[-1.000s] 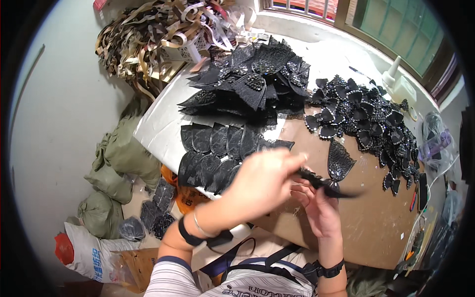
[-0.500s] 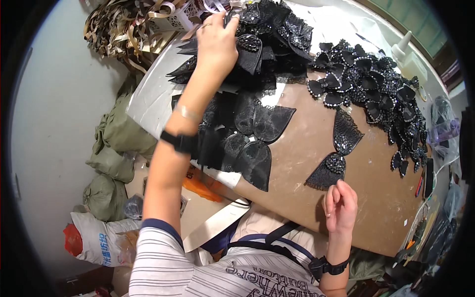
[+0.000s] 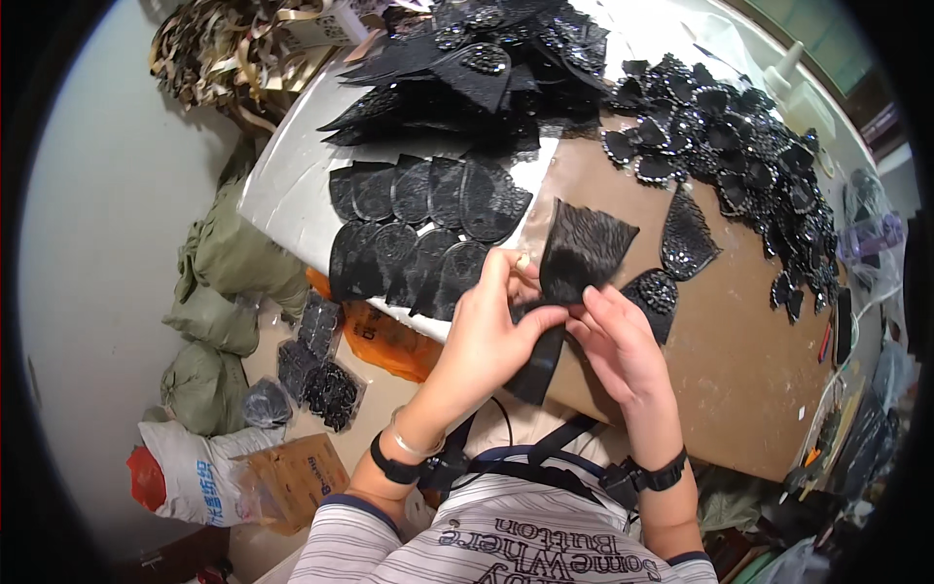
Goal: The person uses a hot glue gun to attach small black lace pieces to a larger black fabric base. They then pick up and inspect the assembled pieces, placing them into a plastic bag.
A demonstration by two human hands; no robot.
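Black lace piece point(image 3: 591, 243) is now pinched by the left hand point(image 3: 494, 329) and right hand point(image 3: 623, 352); the left no longer reaches over the black stack point(image 3: 474, 80), so 2-handed handling is underway.

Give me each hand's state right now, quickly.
Left hand: closed, gripping black lace fabric between thumb and fingers.
Right hand: closed on the same fabric, thumb at its lower edge.

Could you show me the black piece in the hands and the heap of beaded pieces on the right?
Black piece point(image 3: 588, 245): head view, on its broad upper part.
Heap of beaded pieces point(image 3: 728, 154): head view, on its middle.
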